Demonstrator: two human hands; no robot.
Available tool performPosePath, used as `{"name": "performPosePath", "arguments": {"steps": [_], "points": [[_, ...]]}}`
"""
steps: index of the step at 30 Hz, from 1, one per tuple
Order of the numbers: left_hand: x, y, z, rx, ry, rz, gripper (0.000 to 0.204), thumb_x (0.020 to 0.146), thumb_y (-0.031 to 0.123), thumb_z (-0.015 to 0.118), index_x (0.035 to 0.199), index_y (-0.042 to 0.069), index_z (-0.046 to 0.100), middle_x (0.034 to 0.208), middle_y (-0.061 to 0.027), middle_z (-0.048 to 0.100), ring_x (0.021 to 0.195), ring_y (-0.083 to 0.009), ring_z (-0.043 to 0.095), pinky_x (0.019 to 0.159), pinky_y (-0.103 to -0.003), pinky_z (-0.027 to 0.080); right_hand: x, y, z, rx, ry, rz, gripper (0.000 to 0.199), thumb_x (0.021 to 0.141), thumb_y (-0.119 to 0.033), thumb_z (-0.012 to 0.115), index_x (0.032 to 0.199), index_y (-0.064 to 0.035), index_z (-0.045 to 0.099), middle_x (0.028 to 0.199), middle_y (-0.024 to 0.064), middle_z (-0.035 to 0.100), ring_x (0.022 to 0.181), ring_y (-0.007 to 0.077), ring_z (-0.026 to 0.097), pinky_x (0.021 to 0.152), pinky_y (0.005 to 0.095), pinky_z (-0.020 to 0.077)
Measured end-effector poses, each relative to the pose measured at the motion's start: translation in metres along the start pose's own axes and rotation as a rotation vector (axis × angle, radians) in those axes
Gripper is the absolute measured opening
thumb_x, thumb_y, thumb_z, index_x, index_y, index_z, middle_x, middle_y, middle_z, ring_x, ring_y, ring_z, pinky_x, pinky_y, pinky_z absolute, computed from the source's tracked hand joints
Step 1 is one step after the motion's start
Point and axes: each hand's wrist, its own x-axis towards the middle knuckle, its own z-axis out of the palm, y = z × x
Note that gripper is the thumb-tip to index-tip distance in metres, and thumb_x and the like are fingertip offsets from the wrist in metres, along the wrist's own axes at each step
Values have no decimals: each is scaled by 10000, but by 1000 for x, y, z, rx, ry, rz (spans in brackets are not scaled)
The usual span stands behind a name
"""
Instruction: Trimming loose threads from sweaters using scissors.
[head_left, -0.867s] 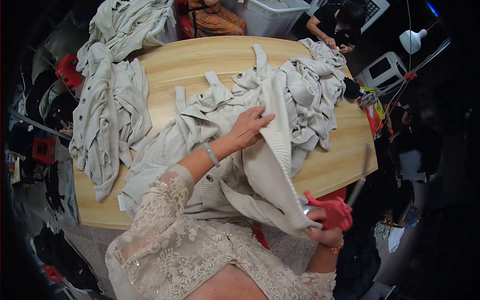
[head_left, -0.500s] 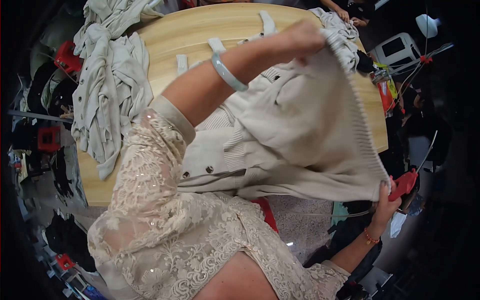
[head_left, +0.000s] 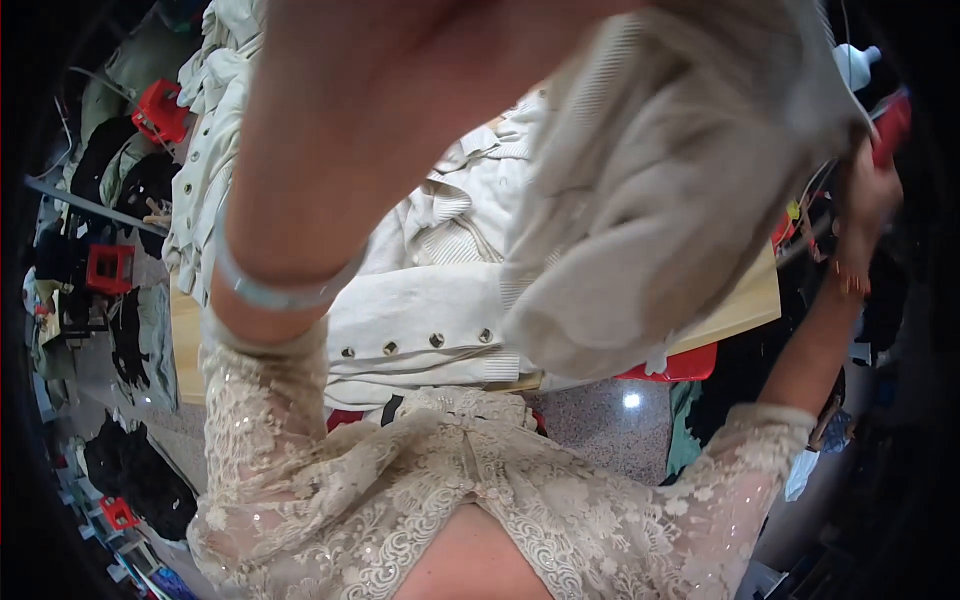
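Observation:
A beige knitted cardigan (head_left: 640,220) is lifted above the table, its body hanging slack and blurred. My left arm crosses close in front of the view. My left hand (head_left: 500,40) is smeared at the top edge, with the raised knit hanging beside it and its fingertips out of sight. Over at the right, my right hand (head_left: 868,190) is closed round a red-handled tool (head_left: 890,125), and a corner of the knit reaches this hand. Below the raised part, another stretch of beige knit with a buttoned band (head_left: 420,305) lies on the table.
A light wooden table (head_left: 745,305) spreads ahead of me. More buttoned beige knitwear (head_left: 205,150) is heaped at its left side. Red stools (head_left: 110,268) and dark clothes stand beyond. A red seat (head_left: 680,365) shows under the near right edge.
Both hands have risen, carrying the cardigan up off the table. My left arm has come much closer to the view; my right hand has moved up and outward with the red-handled tool.

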Motion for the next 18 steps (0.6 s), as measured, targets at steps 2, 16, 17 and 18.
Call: {"name": "performPosePath", "arguments": {"steps": [2, 16, 17, 18], "points": [[-3, 8, 1, -84, 6, 41, 305, 1008, 160, 408, 1202, -27, 551, 1064, -178, 655, 906, -240, 669, 618, -319, 596, 16, -40, 27, 60, -72, 33, 609, 849, -609, 607, 948, -20, 723, 653, 65, 671, 642, 143, 653, 591, 314, 495], [-252, -128, -291, 556, 1021, -610, 358, 860, 247, 702, 1121, 25, 599, 795, 26, 570, 566, -25, 435, 470, -180, 343, -336, -155, 116, 838, -1331, -126, 244, 824, -177, 664, 1021, -33, 677, 832, 235, 660, 751, 370, 662, 671, 425, 487], [-253, -130, -298, 641, 1017, -578, 376, 864, 253, 697, 1146, 28, 592, 803, 37, 571, 580, -32, 445, 494, -190, 373, -353, -158, 97, 840, -1367, -90, 269, 824, -151, 655, 1060, -23, 648, 856, 265, 643, 765, 393, 657, 680, 434, 485], [-246, -136, -300, 726, 1005, -548, 395, 868, 260, 692, 1171, 31, 584, 811, 49, 573, 594, -39, 456, 518, -199, 402, -370, -153, 88, 788, -1444, -59, 292, 827, -138, 647, 1097, -28, 635, 874, 258, 651, 780, 391, 660, 702, 424, 491]]}}
